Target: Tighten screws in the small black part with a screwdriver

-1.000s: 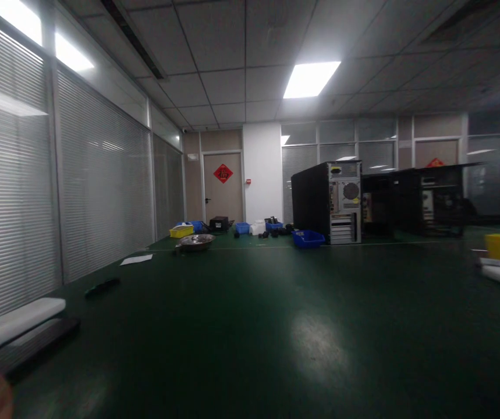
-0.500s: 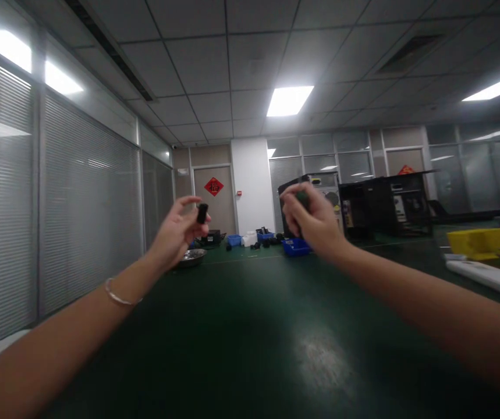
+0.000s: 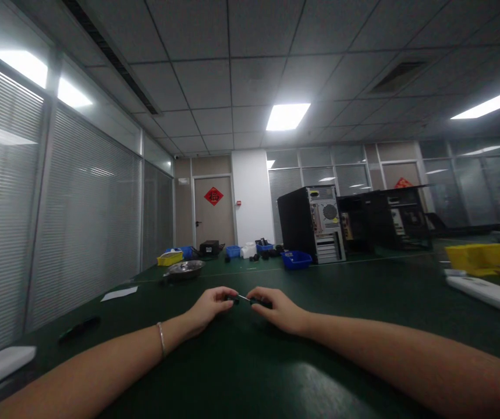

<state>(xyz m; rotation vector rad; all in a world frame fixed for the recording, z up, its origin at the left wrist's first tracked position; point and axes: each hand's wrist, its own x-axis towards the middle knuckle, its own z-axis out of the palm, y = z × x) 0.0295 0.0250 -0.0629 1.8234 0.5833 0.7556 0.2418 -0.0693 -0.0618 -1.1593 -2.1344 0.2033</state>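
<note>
My left hand point(image 3: 213, 305) is closed in a pinch on a small black part point(image 3: 234, 299), whose exact kind does not show. My right hand point(image 3: 278, 309) is wrapped round the dark handle of a screwdriver point(image 3: 244, 298). Its thin metal shaft points left and reaches the black part between my left fingertips. Both hands are close together, low over the middle of the green tabletop point(image 3: 215, 361). My fingers hide most of the part and much of the handle.
A metal bowl point(image 3: 185, 269) stands beyond my left hand. Farther back are a blue tray point(image 3: 296, 260), a computer case point(image 3: 311, 224) and several small black parts. A dark pen-like object point(image 3: 79, 329) lies at the left, a yellow bin point(image 3: 479, 259) at the right.
Both hands have come down from raised positions and drawn together. The screwdriver's shaft now meets the black part in my left hand. The view has tilted slightly.
</note>
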